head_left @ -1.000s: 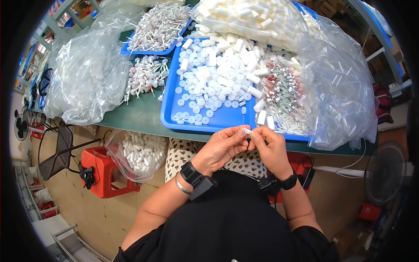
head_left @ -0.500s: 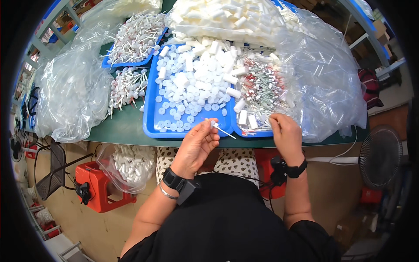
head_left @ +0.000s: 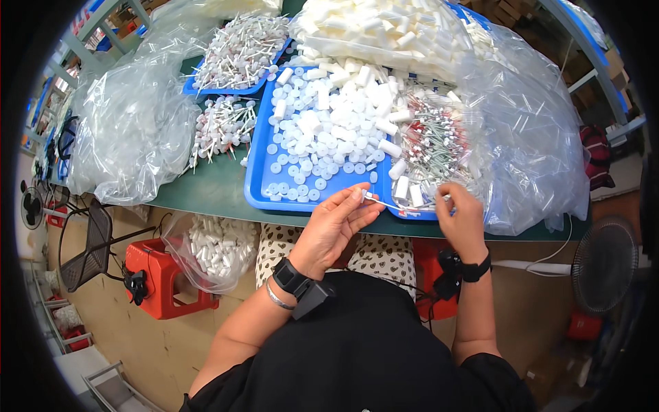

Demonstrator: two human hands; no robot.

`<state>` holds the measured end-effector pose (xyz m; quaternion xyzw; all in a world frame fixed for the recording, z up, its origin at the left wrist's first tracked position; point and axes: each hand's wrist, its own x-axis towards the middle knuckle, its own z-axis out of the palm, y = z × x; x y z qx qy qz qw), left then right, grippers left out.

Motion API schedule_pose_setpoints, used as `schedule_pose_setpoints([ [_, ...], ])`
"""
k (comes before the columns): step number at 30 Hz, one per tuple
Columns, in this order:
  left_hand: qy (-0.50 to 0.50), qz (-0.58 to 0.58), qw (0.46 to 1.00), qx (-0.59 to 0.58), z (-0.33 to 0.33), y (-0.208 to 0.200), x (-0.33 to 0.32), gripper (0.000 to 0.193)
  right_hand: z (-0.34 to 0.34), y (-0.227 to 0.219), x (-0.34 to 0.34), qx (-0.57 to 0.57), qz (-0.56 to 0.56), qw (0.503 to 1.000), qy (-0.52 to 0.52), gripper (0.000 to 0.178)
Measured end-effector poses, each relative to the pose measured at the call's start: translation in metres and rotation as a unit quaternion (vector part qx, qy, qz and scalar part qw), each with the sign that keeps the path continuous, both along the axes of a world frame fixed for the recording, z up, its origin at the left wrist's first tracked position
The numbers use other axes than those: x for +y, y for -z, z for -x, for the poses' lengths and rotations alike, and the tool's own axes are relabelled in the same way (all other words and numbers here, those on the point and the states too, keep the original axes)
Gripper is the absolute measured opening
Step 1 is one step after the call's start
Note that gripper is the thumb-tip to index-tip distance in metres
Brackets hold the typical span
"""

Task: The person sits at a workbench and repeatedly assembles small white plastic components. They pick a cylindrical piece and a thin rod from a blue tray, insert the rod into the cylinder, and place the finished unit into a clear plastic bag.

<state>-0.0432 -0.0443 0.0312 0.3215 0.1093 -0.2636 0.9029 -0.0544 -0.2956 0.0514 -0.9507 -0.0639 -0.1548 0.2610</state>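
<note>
Item: one white stemmed piece (head_left: pixel 382 202), showing just below the frame's centre, its stem pointing rightward.
Left hand (head_left: pixel 335 223): fingers gripping the piece near its head.
Right hand (head_left: pixel 461 216): fingers curling at the near edge of the stem heap (head_left: pixel 436 141), right of centre; whether they are gripping anything, cannot tell.
Stock: translucent discs (head_left: pixel 309 168) lying in a blue tray (head_left: pixel 257 182) on the green bench (head_left: pixel 185 192), centre.
Step, apparently: handling a single piece; the next move seems to be calling for a steady left pinch and precise right fingers.
</note>
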Motion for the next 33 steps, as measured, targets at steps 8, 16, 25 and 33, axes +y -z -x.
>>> schedule_pose_setpoints([
  [8, -0.011, 0.003, 1.0, -0.012, -0.001, -0.005, 0.0, 0.034, 0.009, -0.022, 0.046, -0.025, -0.076, 0.988, -0.134, 0.01],
  [16, -0.027, 0.014, 1.0, -0.005, 0.0, -0.002, 0.005, 0.033, 0.007, -0.017, 0.05, -0.032, -0.05, 0.988, -0.14, 0.012],
  [25, -0.041, 0.002, 0.999, -0.008, 0.001, 0.001, 0.003, 0.033, 0.005, -0.004, 0.059, -0.049, -0.093, 0.983, -0.151, 0.01],
  [33, -0.06, -0.004, 0.998, -0.006, 0.002, 0.006, 0.007, 0.033, 0.006, -0.005, 0.059, -0.02, -0.102, 0.985, -0.135, 0.009],
])
